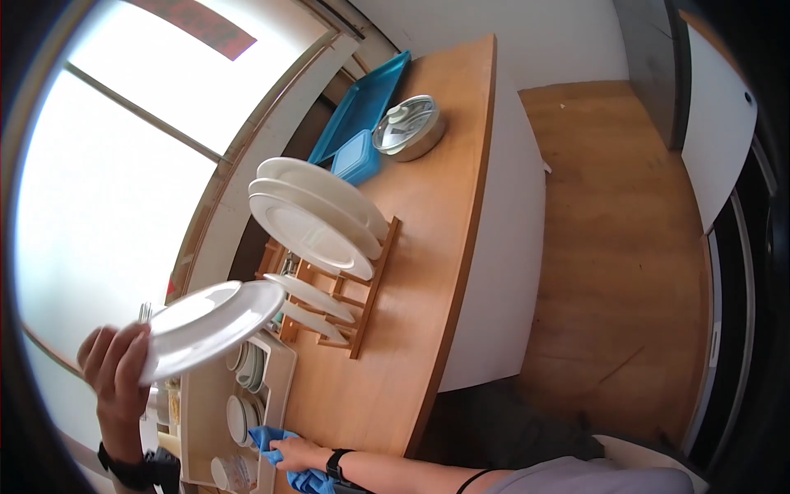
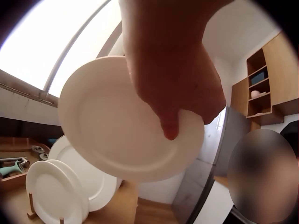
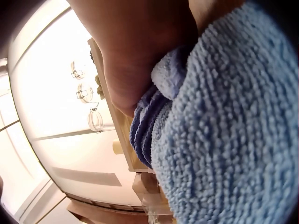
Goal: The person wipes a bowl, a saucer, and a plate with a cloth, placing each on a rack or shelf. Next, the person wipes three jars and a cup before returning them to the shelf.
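My left hand grips the rim of a white plate, raised near the window side of the counter. In the left wrist view the thumb of that hand lies on the face of the plate. My right hand holds a bunched blue cloth low at the counter's edge; the cloth fills much of the right wrist view, its folds at the hand. A wooden rack ahead holds several upright white plates.
Beyond the rack stand a lidded steel pot, a blue box and a blue tray. A pale bin with bowls and cups lies beside the counter top. Glass jars show in the right wrist view.
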The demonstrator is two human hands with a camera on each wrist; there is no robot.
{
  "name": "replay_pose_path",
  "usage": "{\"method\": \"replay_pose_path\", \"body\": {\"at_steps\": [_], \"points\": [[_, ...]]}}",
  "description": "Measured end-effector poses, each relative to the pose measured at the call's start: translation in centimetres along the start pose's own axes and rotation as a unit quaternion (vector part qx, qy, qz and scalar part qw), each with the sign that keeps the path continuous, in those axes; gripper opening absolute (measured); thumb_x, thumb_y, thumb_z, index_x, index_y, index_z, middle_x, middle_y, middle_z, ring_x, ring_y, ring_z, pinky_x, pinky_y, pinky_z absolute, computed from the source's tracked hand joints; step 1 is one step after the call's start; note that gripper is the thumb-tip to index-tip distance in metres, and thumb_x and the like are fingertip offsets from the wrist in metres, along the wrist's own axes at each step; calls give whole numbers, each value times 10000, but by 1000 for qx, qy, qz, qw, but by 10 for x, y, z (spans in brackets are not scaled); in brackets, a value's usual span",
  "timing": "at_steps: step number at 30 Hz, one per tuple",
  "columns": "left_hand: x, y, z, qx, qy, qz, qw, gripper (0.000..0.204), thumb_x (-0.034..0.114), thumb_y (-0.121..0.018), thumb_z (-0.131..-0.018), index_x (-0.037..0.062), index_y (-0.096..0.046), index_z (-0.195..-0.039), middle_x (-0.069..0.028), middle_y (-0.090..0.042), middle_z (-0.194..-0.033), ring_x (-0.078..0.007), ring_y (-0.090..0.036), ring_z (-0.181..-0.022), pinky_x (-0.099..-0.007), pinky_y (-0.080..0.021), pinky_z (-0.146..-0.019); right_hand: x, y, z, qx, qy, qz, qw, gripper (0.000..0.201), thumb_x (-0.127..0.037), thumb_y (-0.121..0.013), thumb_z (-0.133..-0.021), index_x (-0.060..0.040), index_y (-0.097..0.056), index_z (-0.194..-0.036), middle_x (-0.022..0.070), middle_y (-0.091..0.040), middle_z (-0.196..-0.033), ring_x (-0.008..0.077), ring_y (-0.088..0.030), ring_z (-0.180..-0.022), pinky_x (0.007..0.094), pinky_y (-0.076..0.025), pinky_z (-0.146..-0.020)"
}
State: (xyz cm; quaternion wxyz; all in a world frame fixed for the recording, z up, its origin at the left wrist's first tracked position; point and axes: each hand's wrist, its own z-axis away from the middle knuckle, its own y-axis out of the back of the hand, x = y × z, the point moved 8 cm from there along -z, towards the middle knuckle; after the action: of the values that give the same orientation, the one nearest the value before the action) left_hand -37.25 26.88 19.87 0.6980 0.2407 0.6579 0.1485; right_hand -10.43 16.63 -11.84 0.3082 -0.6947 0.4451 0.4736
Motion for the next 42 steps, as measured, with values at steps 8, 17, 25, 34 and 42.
{"method": "replay_pose_path", "body": {"at_steps": [8, 17, 25, 34, 42], "points": [[-4, -104, -58, -68, -43, 24, 997, 252, 89, -671, -674, 29, -494, -843, -84, -649, -824, -179, -544, -578, -313, -454, -484, -10, 5, 7, -16, 0, 25, 1000, 393, -208, -602, -707, -58, -564, -1069, 211, -650, -919, 375, -632, -871, 455, -503, -758], [9, -164, -72, -126, -19, 108, 986, 172, 154, -639, -761, 89, -480, -757, -30, -625, -732, -194, -588, -596, -314, -501, -530, -3, -8, -1, -7, 21, 43, 999, 346, -162, -571, -706, -61, -583, -1037, 192, -652, -910, 358, -633, -873, 450, -506, -756], [29, -206, -75, -190, -52, 97, 976, 166, 148, -694, -734, 104, -537, -762, -7, -646, -720, -161, -628, -645, -302, -519, -564, -10, 0, 6, -6, 9, 40, 999, 357, -144, -560, -704, -50, -581, -1048, 192, -648, -936, 359, -626, -902, 438, -502, -783], [17, -250, -82, -327, 71, 143, 931, 96, 97, -693, -766, 65, -642, -841, -104, -691, -839, -231, -666, -729, -324, -534, -705, -12, 0, 8, -4, 6, 72, 997, 343, -246, -613, -699, -81, -620, -1000, 165, -658, -901, 329, -631, -896, 450, -494, -767], [7, -172, -121, -186, 122, 250, 942, 193, -18, -620, -718, 41, -640, -900, -116, -672, -868, -265, -647, -754, -341, -535, -703, -10, -8, 2, 7, 50, 104, 993, 364, -301, -649, -682, -102, -642, -986, 150, -663, -886, 314, -631, -897, 443, -498, -738]]}}
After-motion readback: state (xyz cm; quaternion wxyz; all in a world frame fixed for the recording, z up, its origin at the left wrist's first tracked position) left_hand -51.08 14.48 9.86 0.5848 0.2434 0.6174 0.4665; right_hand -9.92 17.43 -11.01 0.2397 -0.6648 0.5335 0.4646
